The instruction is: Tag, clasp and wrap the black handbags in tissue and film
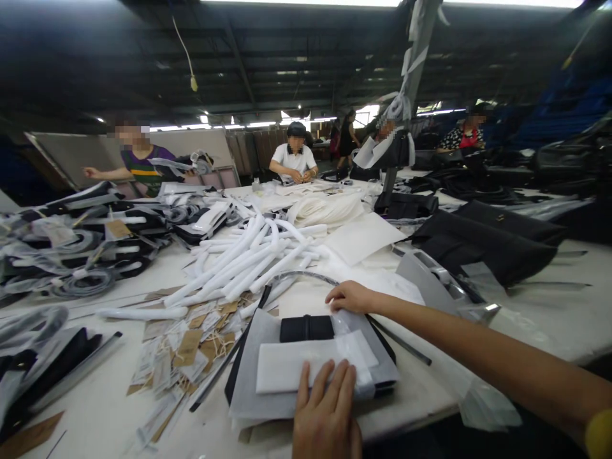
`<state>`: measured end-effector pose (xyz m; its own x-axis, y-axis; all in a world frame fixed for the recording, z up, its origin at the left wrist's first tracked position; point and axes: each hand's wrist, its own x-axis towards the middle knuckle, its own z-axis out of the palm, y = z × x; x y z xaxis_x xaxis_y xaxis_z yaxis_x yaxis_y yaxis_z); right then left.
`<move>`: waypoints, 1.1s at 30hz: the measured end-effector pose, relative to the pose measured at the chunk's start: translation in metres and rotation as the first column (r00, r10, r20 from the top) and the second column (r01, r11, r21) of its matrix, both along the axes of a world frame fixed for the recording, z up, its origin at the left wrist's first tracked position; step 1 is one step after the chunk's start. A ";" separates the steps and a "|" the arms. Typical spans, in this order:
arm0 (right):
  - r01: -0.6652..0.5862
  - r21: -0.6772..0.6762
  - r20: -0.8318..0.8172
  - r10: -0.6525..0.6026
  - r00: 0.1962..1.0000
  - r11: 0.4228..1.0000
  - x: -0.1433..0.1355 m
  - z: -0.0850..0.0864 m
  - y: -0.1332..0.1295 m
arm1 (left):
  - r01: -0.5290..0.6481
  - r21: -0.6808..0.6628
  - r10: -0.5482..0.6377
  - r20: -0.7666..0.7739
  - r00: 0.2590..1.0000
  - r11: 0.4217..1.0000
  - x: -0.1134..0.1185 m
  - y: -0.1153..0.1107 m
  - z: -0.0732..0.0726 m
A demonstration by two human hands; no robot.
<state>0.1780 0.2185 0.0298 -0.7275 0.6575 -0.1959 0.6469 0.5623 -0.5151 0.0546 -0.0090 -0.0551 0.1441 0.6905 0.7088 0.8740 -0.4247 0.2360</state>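
Note:
A black handbag (232, 382) lies flat before me, mostly covered by a sheet of white tissue paper (246, 357). Its handle (306, 275) arches away at the far side. On the tissue rest a small black piece with a middle strap (306, 327) and a folded white foam-like packet (301, 366). My left hand (327, 408) presses on the packet's near edge, fingers stretched out. At the bag's far right edge, my right hand (352, 297) is closed with bent fingers beside some clear plastic; what it grips is hidden.
White padded tubes (248, 261) are heaped beyond the bag. Paper hang tags (189, 347) lie scattered to its left. Wrapped bags (86, 236) are piled at left, black bags (488, 242) lie at right. A post (415, 57) stands behind. Co-workers (294, 159) sit across the table.

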 end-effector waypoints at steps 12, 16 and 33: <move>-0.161 0.628 -0.102 0.286 0.953 0.761 0.062 -0.047 -0.167 | 0.046 -0.183 -0.120 -0.420 0.899 0.982 -0.071 -0.023 0.055; -0.175 0.737 -0.060 0.322 0.945 0.653 0.059 -0.062 -0.156 | -0.072 -0.164 -0.044 -0.613 0.789 0.984 -0.119 -0.028 0.056; 0.030 -0.795 -0.441 -0.611 0.657 0.605 0.022 -0.073 -0.217 | -0.041 -0.131 -0.024 -0.461 0.887 0.991 -0.139 -0.022 0.026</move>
<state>0.2004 0.0013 -0.0427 -0.6059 0.7431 -0.2840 0.0543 -0.3175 -0.9467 -0.0846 -0.0313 -0.0295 0.4253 0.7763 0.4652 0.9013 -0.4099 -0.1400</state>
